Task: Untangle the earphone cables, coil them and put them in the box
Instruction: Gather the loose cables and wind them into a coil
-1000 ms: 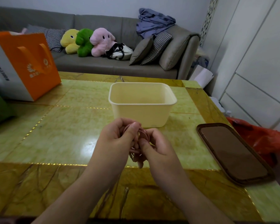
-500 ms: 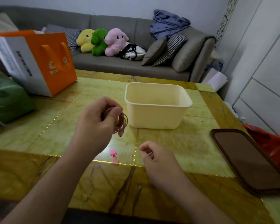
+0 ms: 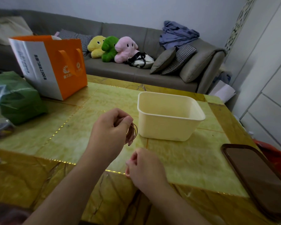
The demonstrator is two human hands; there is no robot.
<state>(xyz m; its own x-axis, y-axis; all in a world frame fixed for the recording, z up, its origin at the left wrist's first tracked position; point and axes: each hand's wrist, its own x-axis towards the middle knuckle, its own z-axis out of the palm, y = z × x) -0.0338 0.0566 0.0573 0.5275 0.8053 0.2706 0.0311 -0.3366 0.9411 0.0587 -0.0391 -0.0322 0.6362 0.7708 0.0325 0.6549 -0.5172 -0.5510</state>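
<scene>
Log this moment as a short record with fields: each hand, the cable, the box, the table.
left hand: raised, fingers pinching the coiled earphone cable
right hand: low by the table, fingers curled on a small pink clip
cable: pink coil hanging from the left hand, left of the box
box: cream, open, nothing seen inside
table: green-yellow marble, also holds an orange bag and a dark tray

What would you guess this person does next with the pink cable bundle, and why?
Probably the right hand lifts the small pink loop it is picking up at the table edge and brings it to the coiled cable held in the left hand, likely to bind it. The box looks empty.
</scene>
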